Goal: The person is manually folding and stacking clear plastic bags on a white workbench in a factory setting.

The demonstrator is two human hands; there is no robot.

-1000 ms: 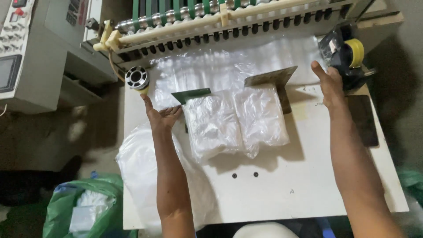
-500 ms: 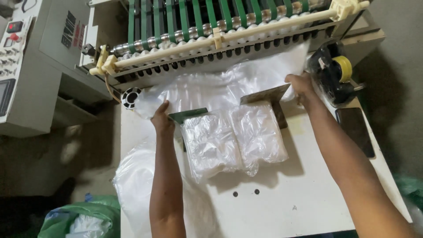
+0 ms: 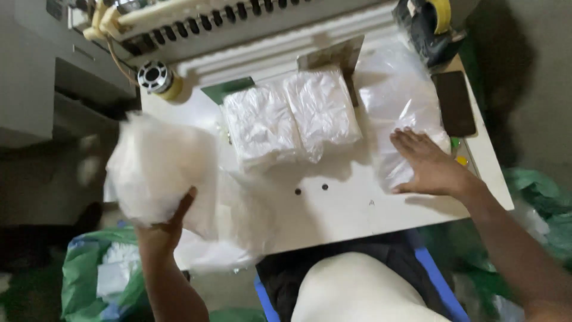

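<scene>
While two stacks of clear plastic bags (image 3: pixel 292 116) lie side by side against the metal guides near the machine (image 3: pixel 238 24), apparently not yet cleared. Lifted off the left edge of the white tabletop (image 3: pixel 333 206): one bundle of bags (image 3: pixel 158 170), blurred, held up over the pile of loose plastic (image 3: pixel 229 235) spilling off that edge. Left hand (image 3: pixel 170 223) closed around the bundle's lower edge, thumb up along the front, fingers hidden behind. Right hand (image 3: pixel 426 164) spread flat and wide, palm down, pressing on a sheet of clear film (image 3: pixel 399 113) laid over the right side of the tabletop; gripping nothing. Beside it, a dark phone-like slab (image 3: pixel 454 102); at the far corner, a tape dispenser with a yellow roll (image 3: pixel 432 21). Judged part-way only: one bundle in hand, two stacks left at the guides. Below left, a green sack (image 3: pixel 83 280) holding more plastic.
</scene>
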